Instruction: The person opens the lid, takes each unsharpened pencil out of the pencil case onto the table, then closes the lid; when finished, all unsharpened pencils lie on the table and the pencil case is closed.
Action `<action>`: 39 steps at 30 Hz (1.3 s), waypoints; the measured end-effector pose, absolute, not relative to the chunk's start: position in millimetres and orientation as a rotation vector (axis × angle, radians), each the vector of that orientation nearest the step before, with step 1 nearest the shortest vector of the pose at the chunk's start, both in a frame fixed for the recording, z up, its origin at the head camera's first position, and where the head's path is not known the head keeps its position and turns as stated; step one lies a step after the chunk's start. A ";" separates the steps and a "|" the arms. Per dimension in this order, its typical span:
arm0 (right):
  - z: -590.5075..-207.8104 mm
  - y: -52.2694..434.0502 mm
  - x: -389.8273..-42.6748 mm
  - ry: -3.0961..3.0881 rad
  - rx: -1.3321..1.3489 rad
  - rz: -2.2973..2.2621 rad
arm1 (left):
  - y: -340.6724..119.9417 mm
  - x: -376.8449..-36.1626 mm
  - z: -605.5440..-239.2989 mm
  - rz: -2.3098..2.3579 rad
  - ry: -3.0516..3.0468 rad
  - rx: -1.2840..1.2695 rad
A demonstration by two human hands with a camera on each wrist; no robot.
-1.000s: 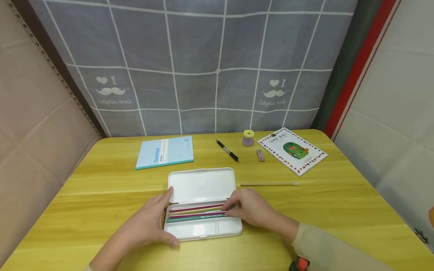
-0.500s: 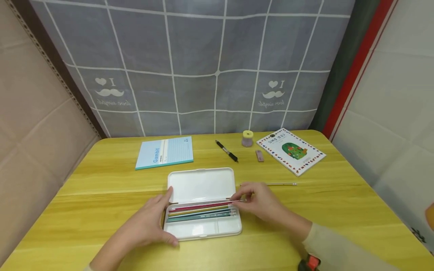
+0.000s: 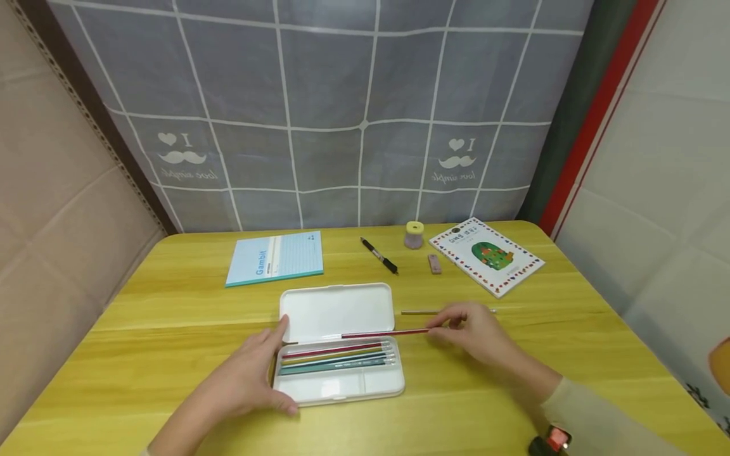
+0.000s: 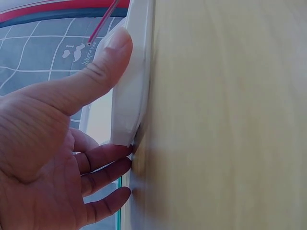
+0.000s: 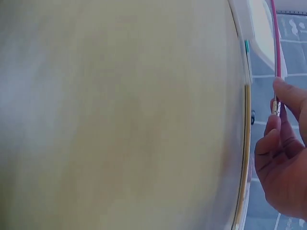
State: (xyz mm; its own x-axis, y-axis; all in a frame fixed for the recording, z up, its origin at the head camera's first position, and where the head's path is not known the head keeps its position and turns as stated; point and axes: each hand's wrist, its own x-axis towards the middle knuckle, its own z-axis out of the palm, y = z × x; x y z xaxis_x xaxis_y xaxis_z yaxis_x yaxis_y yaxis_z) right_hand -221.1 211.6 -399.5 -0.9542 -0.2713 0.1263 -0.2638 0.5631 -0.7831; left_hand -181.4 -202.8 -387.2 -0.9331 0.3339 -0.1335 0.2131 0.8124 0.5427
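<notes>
A white pencil case (image 3: pixel 336 310) lies open on the yellow table (image 3: pixel 171 329), with several coloured pencils (image 3: pixel 336 358) in its tray. My left hand (image 3: pixel 253 373) grips the case's left end, thumb on the front rim (image 4: pixel 125 72). My right hand (image 3: pixel 470 329) pinches the end of a red pencil (image 3: pixel 384 333) and holds it lifted over the case's right side; the right wrist view shows the fingertips (image 5: pixel 280 96) on the pencil's (image 5: pixel 275 48) metal end. Another thin pencil (image 3: pixel 419 312) lies on the table just behind the right hand.
At the back of the table lie a blue notebook (image 3: pixel 275 257), a black pen (image 3: pixel 379 255), a small round sharpener (image 3: pixel 414 234), an eraser (image 3: pixel 435 263) and a picture book (image 3: pixel 486 254). A grey checked curtain hangs behind; cardboard panels stand on the left.
My right hand has pulled the red pencil out of the case and drawn it to the right and up. The left hand has stayed on the case's left end.
</notes>
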 end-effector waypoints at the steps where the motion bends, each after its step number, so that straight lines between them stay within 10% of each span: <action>1: -399.9 215.1 -221.2 2.776 -0.449 -1.379 | -202.7 -181.4 -387.3 0.794 2.774 0.428; 39: -406.5 284.6 -225.9 3.020 -0.092 -1.057 | -207.0 -200.3 -384.4 0.616 2.860 0.525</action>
